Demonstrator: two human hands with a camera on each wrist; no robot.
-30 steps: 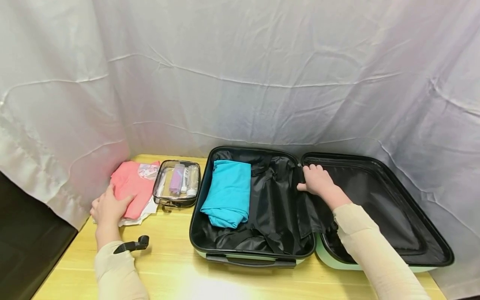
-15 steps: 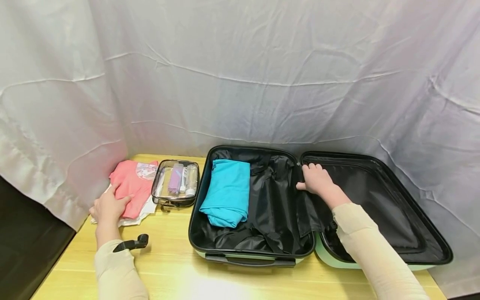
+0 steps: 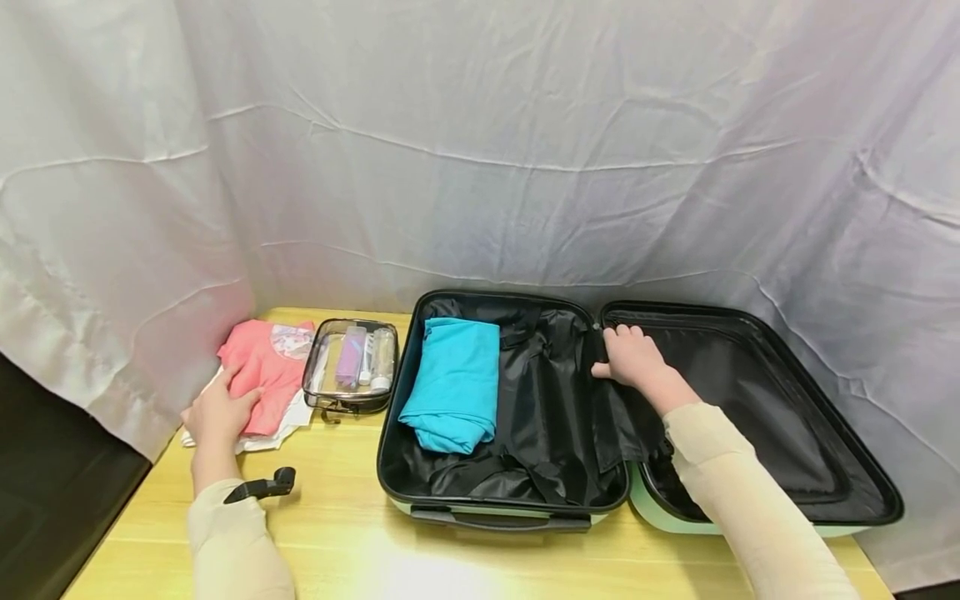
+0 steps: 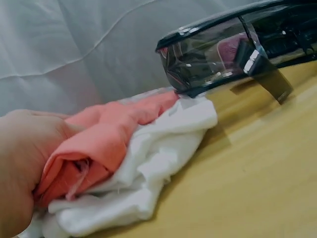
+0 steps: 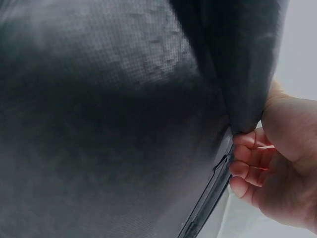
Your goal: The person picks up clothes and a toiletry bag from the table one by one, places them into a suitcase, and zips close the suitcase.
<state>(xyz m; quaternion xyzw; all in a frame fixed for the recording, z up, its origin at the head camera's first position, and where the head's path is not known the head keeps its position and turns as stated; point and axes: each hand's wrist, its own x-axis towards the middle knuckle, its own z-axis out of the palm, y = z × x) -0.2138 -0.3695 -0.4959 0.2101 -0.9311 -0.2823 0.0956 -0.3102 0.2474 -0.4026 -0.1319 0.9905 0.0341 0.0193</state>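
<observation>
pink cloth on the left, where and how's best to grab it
Probably grip the pink cloth by its near end, coming from the near left, where the left hand is. Its fold bulges up there, giving something to pinch, while the clear pouch sits close on its right. White cloth lies underneath, so a shallow pinch may take it alone.

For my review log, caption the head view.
Left hand touching a pink garment, right hand gripping the black divider flap of an open suitcase holding folded turquoise fabric.

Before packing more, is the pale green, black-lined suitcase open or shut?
Open: the pale green suitcase lies with both halves side by side, folded turquoise cloth visible inside.
</observation>
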